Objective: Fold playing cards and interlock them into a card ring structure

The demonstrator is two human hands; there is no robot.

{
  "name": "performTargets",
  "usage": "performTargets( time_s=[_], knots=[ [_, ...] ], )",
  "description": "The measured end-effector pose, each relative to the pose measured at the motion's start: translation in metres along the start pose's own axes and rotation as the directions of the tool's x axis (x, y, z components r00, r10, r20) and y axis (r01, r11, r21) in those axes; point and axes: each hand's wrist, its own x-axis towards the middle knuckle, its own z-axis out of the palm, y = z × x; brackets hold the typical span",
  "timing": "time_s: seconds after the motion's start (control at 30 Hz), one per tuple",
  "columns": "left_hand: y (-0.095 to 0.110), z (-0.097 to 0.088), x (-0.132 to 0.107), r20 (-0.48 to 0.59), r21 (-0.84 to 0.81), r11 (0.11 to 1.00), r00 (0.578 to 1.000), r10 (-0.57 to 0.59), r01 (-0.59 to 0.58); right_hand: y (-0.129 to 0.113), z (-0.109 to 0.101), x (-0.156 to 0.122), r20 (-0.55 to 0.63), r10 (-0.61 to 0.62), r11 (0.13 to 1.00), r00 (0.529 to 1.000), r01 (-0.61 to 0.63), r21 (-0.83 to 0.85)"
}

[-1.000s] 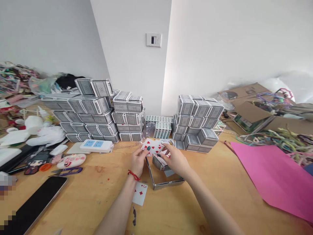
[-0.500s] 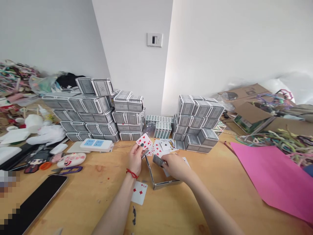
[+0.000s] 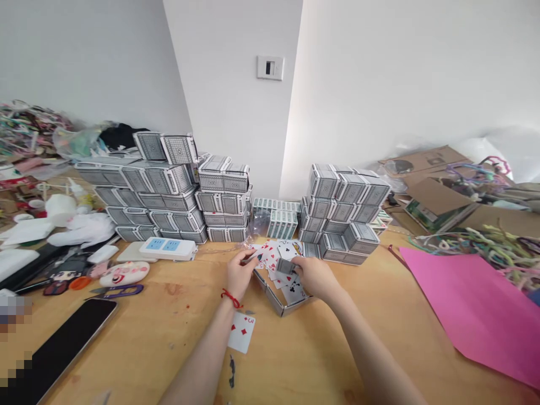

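While my right hand (image 3: pixel 317 277) pinches a folded card (image 3: pixel 285 266), my left hand (image 3: pixel 240 275) is beside the frame (image 3: pixel 272 299).
It is above loose cards (image 3: pixel 287 249), long axis sideways, pointing left; the left grip I cannot tell.

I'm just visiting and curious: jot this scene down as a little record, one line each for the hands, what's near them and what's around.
Left hand: fingertips at face-up cards; grip unclear
Right hand: holding a small grey patterned piece
Between the hands: angular grey frame with cards inside its corner
By the left wrist: three of diamonds, face up
Behind, left and right: stacked grey patterned blocks
Far left: power strip, black phone
Far right: bright pink sheet
Surface: wooden tabletop
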Motion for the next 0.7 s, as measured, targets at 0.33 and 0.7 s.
performTargets(
  time_s=[0.33, 0.7],
  knots=[
    [0.0005, 0.0035, -0.0009, -0.010, -0.292, 0.956, 0.999, -0.038, 0.033, 0.0078, -0.0007, 0.0027, -0.004, 0.039, 0.996, 0.999, -0.038, 0.085],
    [0.0045, 0.0017, -0.0004, 0.070, -0.095, 0.994, 0.995, 0.069, -0.062, 0.0113, -0.0010, 0.0023, -0.046, 0.026, 0.987, 0.999, -0.018, 0.163]
  ],
)
